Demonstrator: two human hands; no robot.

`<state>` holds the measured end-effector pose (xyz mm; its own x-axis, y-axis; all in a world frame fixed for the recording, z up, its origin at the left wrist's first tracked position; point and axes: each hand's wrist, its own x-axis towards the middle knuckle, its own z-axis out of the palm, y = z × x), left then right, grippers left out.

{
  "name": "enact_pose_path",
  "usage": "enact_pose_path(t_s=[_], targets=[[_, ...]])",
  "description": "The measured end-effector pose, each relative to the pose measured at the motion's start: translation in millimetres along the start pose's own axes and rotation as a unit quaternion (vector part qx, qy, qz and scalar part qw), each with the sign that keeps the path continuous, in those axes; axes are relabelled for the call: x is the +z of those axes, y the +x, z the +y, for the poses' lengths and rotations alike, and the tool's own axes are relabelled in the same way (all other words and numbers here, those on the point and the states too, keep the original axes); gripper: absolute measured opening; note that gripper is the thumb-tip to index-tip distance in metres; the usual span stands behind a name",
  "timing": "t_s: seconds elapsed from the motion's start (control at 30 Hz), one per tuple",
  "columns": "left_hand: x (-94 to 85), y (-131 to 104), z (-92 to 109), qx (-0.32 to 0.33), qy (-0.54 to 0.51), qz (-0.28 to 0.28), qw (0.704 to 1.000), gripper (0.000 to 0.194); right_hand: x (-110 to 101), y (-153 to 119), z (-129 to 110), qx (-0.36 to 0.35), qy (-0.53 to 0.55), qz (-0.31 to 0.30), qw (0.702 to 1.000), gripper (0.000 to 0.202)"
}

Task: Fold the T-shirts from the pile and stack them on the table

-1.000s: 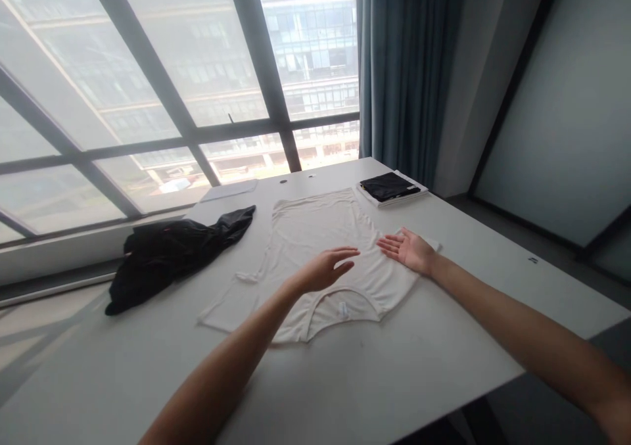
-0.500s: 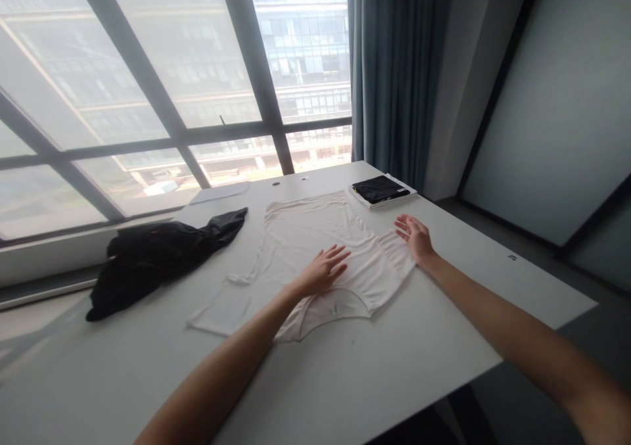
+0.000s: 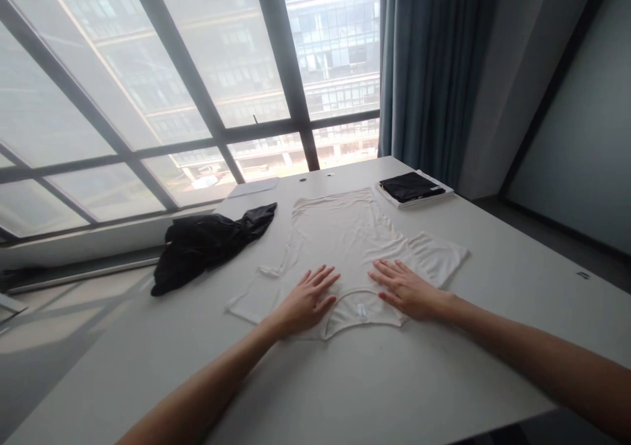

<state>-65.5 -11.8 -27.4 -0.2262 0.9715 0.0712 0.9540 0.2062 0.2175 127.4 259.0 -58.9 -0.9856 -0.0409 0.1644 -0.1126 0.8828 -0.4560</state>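
Your right hand (image 3: 405, 292) has moved from over the sleeve (image 3: 438, 254) on the right to beside the neckline (image 3: 362, 309); your left hand (image 3: 304, 304) rests opposite, at its left. Both are open, palms down, fingers slightly spread, gripping nothing. The white shirt (image 3: 340, 234) lies spread mid-frame on the white table (image 3: 374, 382), with a window (image 3: 236, 57) at upper left and a blue curtain (image 3: 428, 70) at upper right. A black garment (image 3: 211, 244) lies left of it, a folded stack (image 3: 411, 187) near its upper right. Tabletop stretches from your hands toward the lower-right edge (image 3: 493, 424).
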Motion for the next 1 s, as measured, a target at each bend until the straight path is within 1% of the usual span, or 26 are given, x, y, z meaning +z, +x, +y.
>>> enact_pose_path(t_s=[0.1,0.17,0.27,0.37,0.47,0.6,0.67,0.73,0.8,0.87,0.9,0.93,0.97,1.0], targets=[[-5.9,-7.0,-4.1,0.003,0.002,0.025,1.0,0.054,-4.1,-0.6,1.4,-0.006,0.01,0.03,0.999,0.053],[-7.8,-11.7,-6.7,0.011,0.01,0.01,1.0,0.056,-5.4,-2.0,2.2,-0.005,0.015,0.042,0.999,0.054],[-2.9,-19.4,-8.6,0.019,0.018,-0.032,0.999,0.061,-4.6,-5.2,3.8,-0.01,0.003,0.012,1.0,0.057],[3.5,-25.2,-6.1,0.02,0.018,-0.045,0.999,0.064,-3.3,-9.3,3.9,-0.013,-0.011,-0.016,1.0,0.059],[5.6,-32.5,3.5,0.014,0.016,-0.05,0.999,0.064,-1.8,-18.8,-0.1,-0.007,-0.01,-0.024,1.0,0.059],[5.3,-52.5,24.7,0.004,0.012,-0.059,0.998,0.064,1.8,-42.9,-10.8,-0.005,-0.008,-0.032,0.999,0.061],[2.7,-61.7,32.9,0.006,0.008,-0.069,0.998,0.065,1.5,-52.6,-18.2,-0.003,0.006,-0.032,0.999,0.061],[-3.4,-62.4,35.2,0.013,-0.001,-0.077,0.997,0.064,-2.3,-52.8,-27.1,0.003,0.042,-0.012,0.999,0.056],[-12.4,-49.0,29.8,0.024,-0.01,-0.076,0.997,0.062,-9.5,-39.1,-36.1,0.019,0.102,0.04,0.994,0.047],[-21.1,-20.9,16.5,0.03,-0.008,-0.057,0.998,0.058,-18.3,-11.5,-42.7,0.046,0.193,0.091,0.976,0.038],[-24.2,-3.0,7.3,0.029,-0.001,-0.041,0.999,0.057,-22.3,5.8,-44.0,0.061,0.254,0.097,0.96,0.036],[-26.1,15.9,-3.1,0.02,0.008,-0.022,1.0,0.057,-25.9,24.1,-43.2,0.075,0.328,0.073,0.939,0.036],[-26.8,34.6,-14.4,0.009,0.016,-0.008,1.0,0.057,-29.1,42.2,-39.9,0.094,0.406,0.033,0.908,0.038],[-26.4,51.8,-26.1,-0.005,0.024,0.004,1.0,0.057,-31.9,59.3,-33.9,0.114,0.479,-0.012,0.87,0.039]])
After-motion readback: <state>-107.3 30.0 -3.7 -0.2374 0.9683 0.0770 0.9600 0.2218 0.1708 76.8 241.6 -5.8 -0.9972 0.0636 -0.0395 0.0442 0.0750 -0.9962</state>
